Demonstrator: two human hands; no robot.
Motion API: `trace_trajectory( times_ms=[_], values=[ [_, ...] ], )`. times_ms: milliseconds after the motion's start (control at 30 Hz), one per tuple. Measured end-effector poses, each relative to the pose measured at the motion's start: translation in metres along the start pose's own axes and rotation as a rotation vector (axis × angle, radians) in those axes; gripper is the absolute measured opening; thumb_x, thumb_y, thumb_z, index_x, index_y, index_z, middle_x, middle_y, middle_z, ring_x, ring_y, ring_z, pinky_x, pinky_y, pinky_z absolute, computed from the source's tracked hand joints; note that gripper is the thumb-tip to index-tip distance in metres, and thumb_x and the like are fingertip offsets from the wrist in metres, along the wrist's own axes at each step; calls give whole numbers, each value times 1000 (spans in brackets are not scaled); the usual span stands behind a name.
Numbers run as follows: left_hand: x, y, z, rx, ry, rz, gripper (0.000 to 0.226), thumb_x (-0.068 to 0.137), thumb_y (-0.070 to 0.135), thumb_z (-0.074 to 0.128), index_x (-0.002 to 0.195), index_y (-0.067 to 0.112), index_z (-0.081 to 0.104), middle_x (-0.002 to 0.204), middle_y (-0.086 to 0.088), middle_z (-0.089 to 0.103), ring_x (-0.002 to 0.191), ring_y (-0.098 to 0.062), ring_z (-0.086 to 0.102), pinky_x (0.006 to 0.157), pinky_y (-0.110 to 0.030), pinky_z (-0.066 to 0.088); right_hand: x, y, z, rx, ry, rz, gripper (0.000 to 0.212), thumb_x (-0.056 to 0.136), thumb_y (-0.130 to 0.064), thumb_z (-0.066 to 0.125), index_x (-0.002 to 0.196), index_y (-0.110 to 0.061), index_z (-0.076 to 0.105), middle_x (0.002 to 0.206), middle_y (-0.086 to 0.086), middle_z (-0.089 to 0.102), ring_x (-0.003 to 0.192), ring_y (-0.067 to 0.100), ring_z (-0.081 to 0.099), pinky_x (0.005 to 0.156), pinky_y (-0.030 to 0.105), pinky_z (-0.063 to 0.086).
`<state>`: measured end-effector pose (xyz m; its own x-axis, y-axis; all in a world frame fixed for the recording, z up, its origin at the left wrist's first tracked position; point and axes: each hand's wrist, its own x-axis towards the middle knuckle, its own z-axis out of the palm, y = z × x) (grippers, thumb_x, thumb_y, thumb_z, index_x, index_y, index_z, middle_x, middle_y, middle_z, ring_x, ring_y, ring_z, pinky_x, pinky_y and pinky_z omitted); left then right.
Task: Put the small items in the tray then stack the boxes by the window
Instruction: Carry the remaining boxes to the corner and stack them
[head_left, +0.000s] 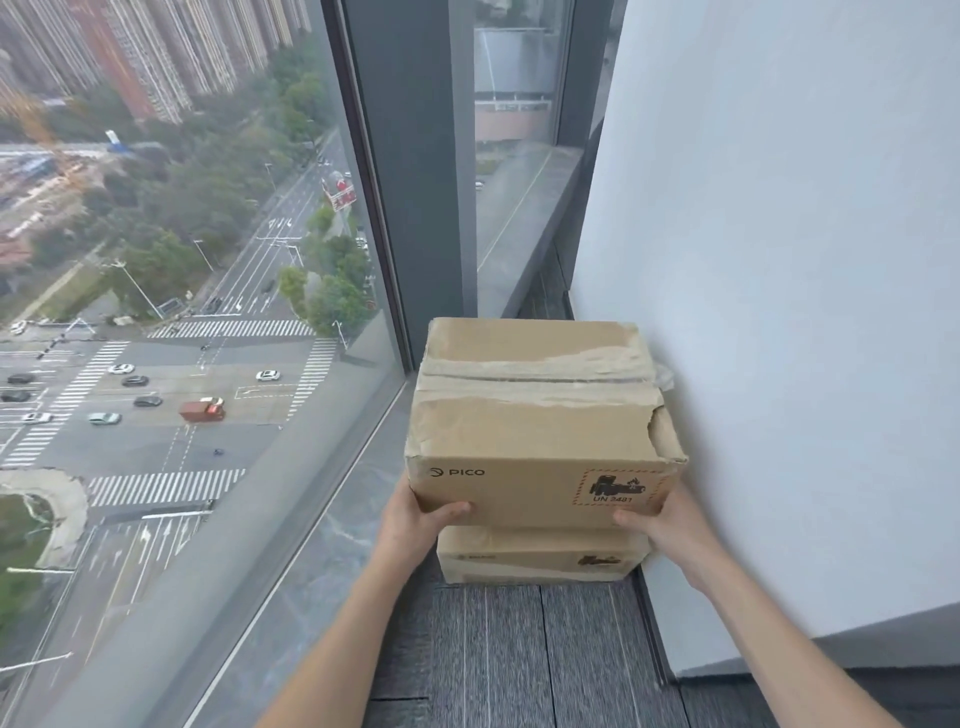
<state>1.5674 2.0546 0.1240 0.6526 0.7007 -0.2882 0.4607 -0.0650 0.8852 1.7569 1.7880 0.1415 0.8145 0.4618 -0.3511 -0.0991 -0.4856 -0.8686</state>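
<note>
1. Now, stacking step: my left hand (415, 514) and right hand (657, 522) clamp the upper box (540, 415) at its two near bottom corners, thumbs flat on the front face, other fingers hidden underneath or behind it.
2. Upper box sits over the lower box (540, 558), which is on the carpet (519, 649) in the corner between the window (208, 260) and the white wall (779, 260). Can't tell if the two boxes already touch or a gap remains.
3. To do it well: keep it level, lower straight down, line the front edges up. Top box looks shifted a bit left of the lower one, so nudge right, toward the wall.
4. Watch the torn right flap (665, 436), right beside the wall; it could snag or crumple more.
5. Slide fingers out sideways once the weight rests, so nothing gets pinched.
6. Tray and small items not in view, so I judge that part is done.
</note>
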Motion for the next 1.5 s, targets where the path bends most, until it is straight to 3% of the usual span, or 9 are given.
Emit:
trace_trajectory(
  times_ms=[100, 200, 267, 367, 633, 833, 1200, 1333, 1500],
  values=[
    [-2, -13, 5, -14, 9, -28, 58, 69, 19, 89, 118, 18, 58, 106, 10, 70, 101, -10, 64, 80, -25, 51, 12, 13, 4, -58, -5, 39, 59, 70, -8, 88, 121, -19, 61, 112, -7, 73, 105, 11, 67, 95, 36, 52],
    [-9, -26, 10, -27, -7, -71, 58, 70, 21, 88, 120, 19, 57, 105, 13, 68, 100, -8, 63, 72, -14, 48, 11, 23, 9, -100, -8, 98, 47, 75, -15, 87, 111, -16, 57, 104, -4, 70, 98, 18, 67, 76, 29, 51],
    [-11, -40, 14, -30, -13, -102, 68, 67, 30, 89, 125, 21, 56, 110, 10, 69, 105, -9, 64, 82, -23, 53, 12, 31, 10, -130, 20, 114, 38, 77, -19, 85, 101, -14, 57, 98, 2, 67, 93, 21, 64, 67, 27, 46],
    [-11, -47, 19, -37, -1, -108, 83, 58, 44, 89, 130, 28, 51, 114, 10, 69, 107, -11, 64, 93, -35, 54, 15, 42, 9, -130, 43, 122, 34, 76, -22, 86, 95, -11, 60, 98, 6, 68, 95, 22, 64, 79, 36, 52],
    [-6, -49, 24, -16, 9, -97, 77, 66, 35, 89, 131, 24, 51, 115, 8, 68, 108, -13, 63, 91, -29, 51, 14, 50, 12, 31, 47, 142, 35, 81, -14, 82, 96, -12, 50, 101, 2, 59, 88, 13, 56, 68, 25, 42],
    [-13, -50, 29, 12, 9, -84, 73, 64, 40, 89, 127, 25, 56, 111, 11, 70, 102, -8, 65, 93, -35, 54, 17, 56, 6, 207, 20, 211, 54, 68, 1, 82, 117, -11, 62, 114, 8, 73, 107, 24, 69, 101, 45, 51],
    [-12, -54, 24, 56, -33, -55, 62, 69, 37, 87, 123, 26, 58, 108, 10, 71, 100, -10, 66, 85, -32, 55, 6, 61, 8, 209, 74, 224, 35, 78, 5, 77, 107, -6, 60, 108, 7, 72, 102, 20, 67, 85, 31, 51],
    [-10, -53, 25, 51, -39, -69, 66, 68, 40, 87, 125, 26, 57, 109, 11, 70, 101, -10, 65, 85, -30, 54, 4, 60, 7, 183, 57, 222, 45, 77, -5, 80, 116, -13, 60, 113, 5, 70, 107, 22, 65, 97, 39, 49],
    [-11, -50, 25, 57, -48, -87, 66, 68, 43, 86, 124, 28, 56, 110, 10, 70, 102, -11, 65, 86, -32, 53, 6, 56, 7, 222, 50, 247, 45, 80, 2, 77, 120, -9, 58, 114, 6, 71, 108, 22, 66, 88, 32, 48]
  ],
)
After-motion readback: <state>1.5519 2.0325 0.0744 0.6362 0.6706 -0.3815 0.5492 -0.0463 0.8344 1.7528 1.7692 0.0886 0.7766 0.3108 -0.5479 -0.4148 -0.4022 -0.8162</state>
